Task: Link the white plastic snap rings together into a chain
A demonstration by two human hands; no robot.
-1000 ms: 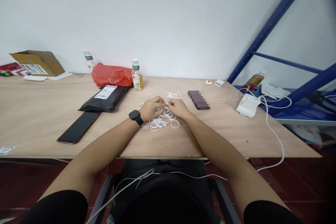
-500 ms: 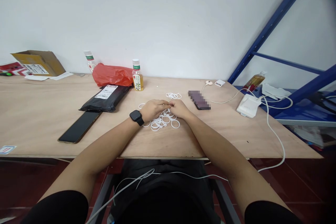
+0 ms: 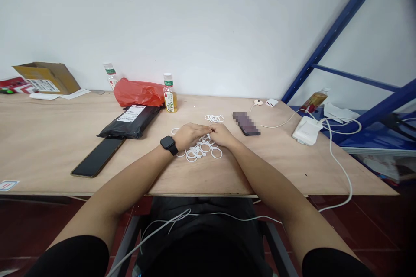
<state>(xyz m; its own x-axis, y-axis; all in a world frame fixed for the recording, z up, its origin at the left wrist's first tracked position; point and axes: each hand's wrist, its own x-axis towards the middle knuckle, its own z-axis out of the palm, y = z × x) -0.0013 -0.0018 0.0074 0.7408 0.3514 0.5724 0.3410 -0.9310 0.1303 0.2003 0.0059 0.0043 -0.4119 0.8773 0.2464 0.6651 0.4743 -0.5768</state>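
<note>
Since the frame of a second ago, the left hand (image 3: 191,135) is lying flatter, its fingers now stretching across to the right hand (image 3: 221,134) instead of arching; the white rings (image 3: 199,152) piled on the desk (image 3: 201,181) are keeping their places. The hands are meeting at the fingers over the far part of this pile, where several rings are overlapping and some are showing small knobs. The left fingers are extending toward the right ones, which are curling inward; whether they are gripping a ring is impossible to say, since the hands themselves are covering the contact. (A bit of white is peeping out just below the meeting point, its link to the grasp remaining unclear.) A smaller ring cluster (image 3: 214,118) is lying beyond the hands, apart from the pile. A black watch (image 3: 168,143) is encircling the left wrist, and a phone (image 3: 246,124) is resting to the right of the right hand.

For pieces this slender, sound handling is probably depending on the tips of the fingers, one hand steadying while the other is making the fine movement. Light pressure is likely serving best, as thin rings may be flexing; neighbouring knobs could be catching, so working slightly above the pile is seeming prudent.
</note>
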